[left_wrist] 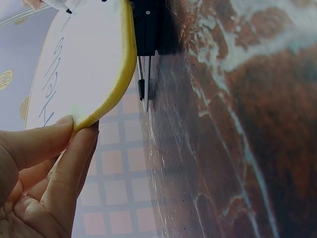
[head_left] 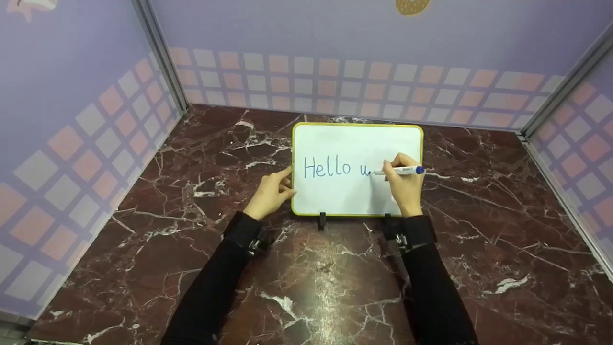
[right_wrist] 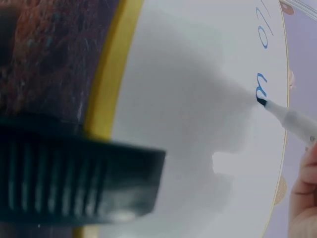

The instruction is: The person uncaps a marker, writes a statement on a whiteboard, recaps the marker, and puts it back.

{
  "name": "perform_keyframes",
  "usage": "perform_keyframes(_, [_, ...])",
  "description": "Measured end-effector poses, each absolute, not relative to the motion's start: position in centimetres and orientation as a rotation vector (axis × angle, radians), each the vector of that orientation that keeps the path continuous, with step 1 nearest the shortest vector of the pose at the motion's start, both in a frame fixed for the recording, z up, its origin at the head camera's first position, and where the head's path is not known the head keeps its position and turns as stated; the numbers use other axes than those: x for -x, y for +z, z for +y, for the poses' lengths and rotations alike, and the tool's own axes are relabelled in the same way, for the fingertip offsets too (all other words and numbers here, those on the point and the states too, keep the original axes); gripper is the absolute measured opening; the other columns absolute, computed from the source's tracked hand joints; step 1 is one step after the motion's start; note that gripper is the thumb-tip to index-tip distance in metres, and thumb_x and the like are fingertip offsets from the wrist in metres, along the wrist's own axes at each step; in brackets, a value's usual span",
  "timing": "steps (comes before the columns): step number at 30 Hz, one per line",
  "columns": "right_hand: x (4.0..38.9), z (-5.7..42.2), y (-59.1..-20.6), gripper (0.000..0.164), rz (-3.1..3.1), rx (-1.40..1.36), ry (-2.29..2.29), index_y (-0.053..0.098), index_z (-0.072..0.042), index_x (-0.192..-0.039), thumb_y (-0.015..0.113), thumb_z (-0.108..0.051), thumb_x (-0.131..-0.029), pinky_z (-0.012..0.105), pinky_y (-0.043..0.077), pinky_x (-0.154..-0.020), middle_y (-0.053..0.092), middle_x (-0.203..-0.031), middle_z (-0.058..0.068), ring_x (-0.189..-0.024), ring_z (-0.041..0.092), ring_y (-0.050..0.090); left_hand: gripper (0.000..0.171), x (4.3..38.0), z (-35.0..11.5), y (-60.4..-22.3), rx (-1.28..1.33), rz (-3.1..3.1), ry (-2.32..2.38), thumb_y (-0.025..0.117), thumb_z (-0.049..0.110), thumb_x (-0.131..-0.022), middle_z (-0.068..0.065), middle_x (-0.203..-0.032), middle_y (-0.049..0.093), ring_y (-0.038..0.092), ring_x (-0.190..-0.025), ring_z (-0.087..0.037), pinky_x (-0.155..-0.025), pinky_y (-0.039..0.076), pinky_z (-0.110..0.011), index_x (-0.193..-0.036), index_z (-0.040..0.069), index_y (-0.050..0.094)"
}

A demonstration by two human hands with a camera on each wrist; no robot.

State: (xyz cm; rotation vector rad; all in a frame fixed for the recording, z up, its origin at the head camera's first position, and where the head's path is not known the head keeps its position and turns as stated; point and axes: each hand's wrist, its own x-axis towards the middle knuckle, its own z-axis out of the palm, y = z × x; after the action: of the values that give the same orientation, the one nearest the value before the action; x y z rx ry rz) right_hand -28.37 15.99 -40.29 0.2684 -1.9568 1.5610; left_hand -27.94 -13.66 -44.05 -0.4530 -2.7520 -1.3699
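Observation:
A whiteboard (head_left: 345,196) with a yellow frame leans upright on a black stand (head_left: 322,220). Blue handwriting across its middle reads "Hello" and then a letter like a "w". My left hand (head_left: 271,192) pinches the board's left edge; in the left wrist view the thumb and fingers (left_wrist: 74,163) grip the yellow rim from front and back. With my right hand (head_left: 405,187) I hold a white marker (head_left: 400,170) with a blue end. Its dark tip meets the board at the end of that last letter, as the right wrist view shows.
The board stands on a dark red marbled table (head_left: 325,278) with white veins. Purple panels with pink and white checks, such as the back wall (head_left: 354,86), enclose it at the back and both sides. Thin stand legs (left_wrist: 146,84) show behind the board.

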Motion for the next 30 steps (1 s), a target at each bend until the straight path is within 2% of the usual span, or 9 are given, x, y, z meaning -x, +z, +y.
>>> perform_keyframes(5, [28.38, 15.98, -40.35, 0.025, -1.877, -0.249, 1.591, 0.051, 0.017, -0.065, 0.064, 0.01, -0.086, 0.013, 0.042, -0.048, 0.062, -0.059, 0.02, -0.05, 0.007, 0.057, 0.06, 27.8, -13.7, -44.0, 0.473, -2.734, -1.353, 0.065, -0.003, -0.091, -0.028, -0.107, 0.065, 0.071, -0.095, -0.035, -0.081, 0.062, -0.032, -0.145, -0.011, 0.039])
perform_keyframes(7, [28.39, 16.05, -40.36, 0.025, -1.844, -0.233, 1.601, 0.051, 0.016, -0.065, 0.063, 0.009, -0.086, 0.013, 0.041, -0.047, 0.062, -0.058, 0.016, -0.05, 0.007, 0.058, 0.061, 27.82, -13.65, -44.0, 0.467, -2.743, -1.354, 0.065, -0.003, -0.092, -0.028, -0.108, 0.065, 0.071, -0.096, -0.036, -0.082, 0.062, -0.034, -0.146, -0.011, 0.039])
perform_keyframes(10, [28.38, 16.17, -40.29, 0.025, -1.799, -0.21, 1.594, 0.049, 0.016, -0.064, 0.061, 0.011, -0.085, 0.012, 0.04, -0.045, 0.06, -0.054, 0.001, -0.047, 0.007, 0.056, 0.063, 27.96, -13.6, -44.04, 0.437, -2.771, -1.376, 0.065, -0.001, -0.092, -0.028, -0.111, 0.065, 0.07, -0.099, -0.037, -0.084, 0.062, -0.036, -0.148, -0.007, 0.036])
perform_keyframes(13, [28.38, 16.27, -40.26, 0.025, -1.779, -0.205, 1.582, 0.046, 0.016, -0.061, 0.058, 0.013, -0.083, 0.012, 0.038, -0.044, 0.056, -0.053, -0.007, -0.044, 0.009, 0.054, 0.064, 28.06, -13.61, -44.08, 0.429, -2.783, -1.38, 0.065, -0.001, -0.092, -0.027, -0.112, 0.064, 0.07, -0.1, -0.037, -0.085, 0.062, -0.036, -0.149, -0.006, 0.036])
perform_keyframes(19, [28.46, 16.21, -40.51, 0.024, -1.798, -0.189, 1.562, 0.047, 0.016, -0.062, 0.06, 0.013, -0.082, 0.012, 0.04, -0.045, 0.057, -0.056, -0.006, -0.046, 0.009, 0.056, 0.063, 28.08, -13.58, -44.0, 0.437, -2.787, -1.364, 0.065, -0.001, -0.092, -0.028, -0.111, 0.065, 0.071, -0.098, -0.037, -0.083, 0.062, -0.036, -0.148, -0.007, 0.037])
perform_keyframes(26, [28.35, 16.15, -40.34, 0.023, -1.813, -0.162, 1.44, 0.044, 0.015, -0.06, 0.057, 0.017, -0.079, 0.009, 0.035, -0.044, 0.051, -0.056, -0.004, -0.044, -0.004, 0.049, 0.064, 28.06, -13.54, -43.9, 0.421, -2.788, -1.362, 0.066, -0.001, -0.092, -0.027, -0.111, 0.066, 0.071, -0.097, -0.036, -0.082, 0.062, -0.036, -0.148, -0.007, 0.037])
perform_keyframes(30, [28.22, 16.22, -40.21, 0.026, -1.859, -0.177, 1.429, 0.04, 0.014, -0.057, 0.055, 0.018, -0.078, 0.009, 0.033, -0.041, 0.048, -0.051, -0.004, -0.041, -0.005, 0.045, 0.064, 28.05, -13.57, -44.01, 0.417, -2.786, -1.365, 0.066, -0.001, -0.092, -0.027, -0.111, 0.066, 0.071, -0.097, -0.036, -0.081, 0.062, -0.036, -0.148, -0.006, 0.037])
